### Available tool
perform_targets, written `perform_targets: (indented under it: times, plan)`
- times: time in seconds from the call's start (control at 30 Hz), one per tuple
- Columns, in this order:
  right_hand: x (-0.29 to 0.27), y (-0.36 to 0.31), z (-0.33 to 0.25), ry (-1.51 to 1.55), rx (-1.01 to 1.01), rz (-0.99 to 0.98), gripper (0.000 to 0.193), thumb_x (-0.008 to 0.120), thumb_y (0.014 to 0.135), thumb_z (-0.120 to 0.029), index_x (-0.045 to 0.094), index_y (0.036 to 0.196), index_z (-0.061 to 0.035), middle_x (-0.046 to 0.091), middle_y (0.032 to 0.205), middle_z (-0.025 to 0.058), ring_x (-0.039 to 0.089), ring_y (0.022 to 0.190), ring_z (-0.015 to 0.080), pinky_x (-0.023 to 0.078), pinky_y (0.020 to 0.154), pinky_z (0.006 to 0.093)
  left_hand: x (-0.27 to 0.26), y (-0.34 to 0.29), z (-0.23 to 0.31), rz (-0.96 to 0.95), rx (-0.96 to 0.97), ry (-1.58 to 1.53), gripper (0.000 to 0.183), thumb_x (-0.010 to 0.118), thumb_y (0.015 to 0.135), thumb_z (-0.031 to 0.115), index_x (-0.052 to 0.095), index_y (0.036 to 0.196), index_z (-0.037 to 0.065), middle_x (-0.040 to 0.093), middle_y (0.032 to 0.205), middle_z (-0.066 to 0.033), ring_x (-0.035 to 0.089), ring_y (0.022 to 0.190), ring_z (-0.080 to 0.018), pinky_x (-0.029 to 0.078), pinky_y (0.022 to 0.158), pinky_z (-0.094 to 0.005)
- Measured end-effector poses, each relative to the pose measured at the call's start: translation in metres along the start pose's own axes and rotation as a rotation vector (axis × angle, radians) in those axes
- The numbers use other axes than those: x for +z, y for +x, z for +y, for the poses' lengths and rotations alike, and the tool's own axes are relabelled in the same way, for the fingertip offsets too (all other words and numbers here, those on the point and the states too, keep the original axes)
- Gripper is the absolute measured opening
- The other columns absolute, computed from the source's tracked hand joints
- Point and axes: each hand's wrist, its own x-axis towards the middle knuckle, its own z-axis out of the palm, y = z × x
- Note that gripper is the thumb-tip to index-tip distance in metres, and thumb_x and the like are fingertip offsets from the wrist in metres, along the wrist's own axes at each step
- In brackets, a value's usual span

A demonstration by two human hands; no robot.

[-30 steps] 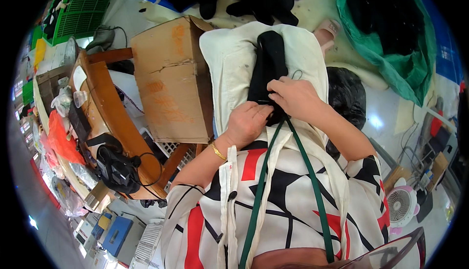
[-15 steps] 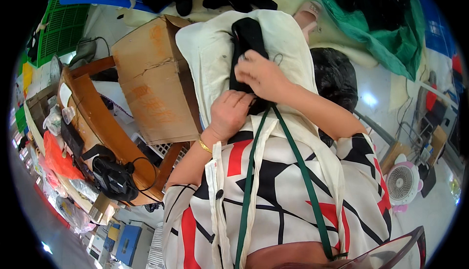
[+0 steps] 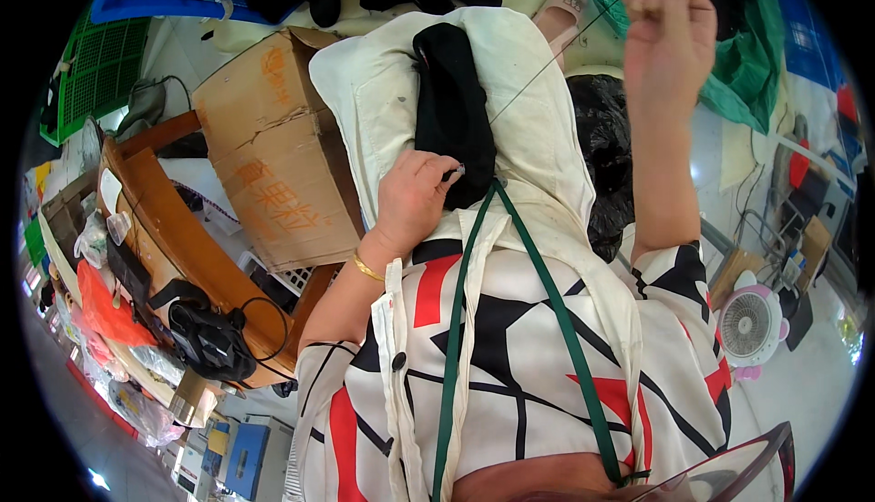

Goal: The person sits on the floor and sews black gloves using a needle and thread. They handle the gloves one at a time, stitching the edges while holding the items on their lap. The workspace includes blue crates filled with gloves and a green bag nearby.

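A long, narrow, sock-like black fabric piece (image 3: pixel 451 92) lies over the cream cloth (image 3: pixel 365 92) covering my lap. My left hand (image 3: pixel 412 194) is closed on its near end, with thumb and fingertips pinching the edge. My right hand (image 3: pixel 670 42) is raised high at the upper right, its little finger stuck out and its other fingers curled together. A thin dark thread (image 3: pixel 551 62) runs taut from the black piece up to this hand. Whether a needle is in those fingers is too small to tell.
On my left stand a cardboard box (image 3: pixel 273 156) and a wooden bench (image 3: pixel 173 238) with a black bag (image 3: pixel 211 333). A black plastic bag (image 3: pixel 602 160) lies to the right, a green sack (image 3: pixel 743 87) beyond it. A fan (image 3: pixel 751 327) stands farther right.
My right hand has swung up and out to the right from the black piece, drawing the thread into a straight line. My left hand has stayed at its near end.
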Motion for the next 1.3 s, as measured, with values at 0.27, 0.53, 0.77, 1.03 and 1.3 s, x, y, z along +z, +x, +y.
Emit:
perform_targets:
  times: [0.27, 0.53, 0.77, 1.03, 1.3]
  plan:
    - [0.017, -0.110, 0.030, -0.651, 0.931, -0.683, 0.012, 0.060, 0.096, -0.016, 0.063, 0.104, -0.0076, 0.062, 0.075, -0.0013, 0.054, 0.059, 0.0066, 0.046, 0.057, 0.0230, 0.000, 0.001, 0.003, -0.014, -0.084, -0.052, 0.025, 0.075, 0.072, 0.002, 0.065, 0.095, 0.006, 0.063, 0.089, -0.0093, 0.060, 0.083, -0.0305, 0.050, 0.070, -0.0386]
    - [0.010, -0.139, 0.027, -0.988, 0.554, -0.979, 0.013, 0.060, 0.088, -0.017, 0.066, 0.096, -0.0087, 0.066, 0.073, 0.0159, 0.064, 0.068, 0.0368, 0.052, 0.063, 0.0445, 0.005, -0.007, 0.000, 0.038, -0.079, 0.004, 0.021, 0.075, 0.075, 0.001, 0.064, 0.093, 0.004, 0.063, 0.088, -0.0110, 0.058, 0.082, -0.0319, 0.048, 0.070, -0.0386]
    - [0.008, -0.140, 0.027, -1.000, 0.524, -0.998, 0.015, 0.060, 0.087, -0.016, 0.069, 0.095, -0.0079, 0.067, 0.074, 0.0169, 0.065, 0.069, 0.0370, 0.052, 0.065, 0.0452, 0.006, -0.007, 0.000, 0.065, -0.030, 0.036, 0.026, 0.076, 0.070, 0.000, 0.063, 0.092, 0.006, 0.062, 0.087, -0.0094, 0.058, 0.080, -0.0306, 0.048, 0.067, -0.0387]
    - [0.009, -0.137, 0.027, -0.982, 0.545, -1.033, 0.014, 0.060, 0.085, -0.014, 0.069, 0.094, -0.0074, 0.067, 0.075, 0.0167, 0.065, 0.071, 0.0367, 0.052, 0.067, 0.0462, 0.007, -0.007, 0.001, 0.082, 0.005, 0.055, 0.026, 0.075, 0.070, -0.002, 0.063, 0.092, 0.005, 0.062, 0.086, -0.0098, 0.059, 0.079, -0.0307, 0.048, 0.067, -0.0384]
    - [0.014, -0.144, 0.032, -1.044, 0.497, -1.038, 0.013, 0.058, 0.086, -0.014, 0.066, 0.093, -0.0066, 0.067, 0.072, 0.0160, 0.065, 0.067, 0.0363, 0.051, 0.062, 0.0467, 0.007, -0.007, -0.001, 0.094, 0.049, 0.092, 0.027, 0.075, 0.067, -0.002, 0.062, 0.089, 0.006, 0.061, 0.084, -0.0083, 0.059, 0.076, -0.0286, 0.049, 0.064, -0.0371]
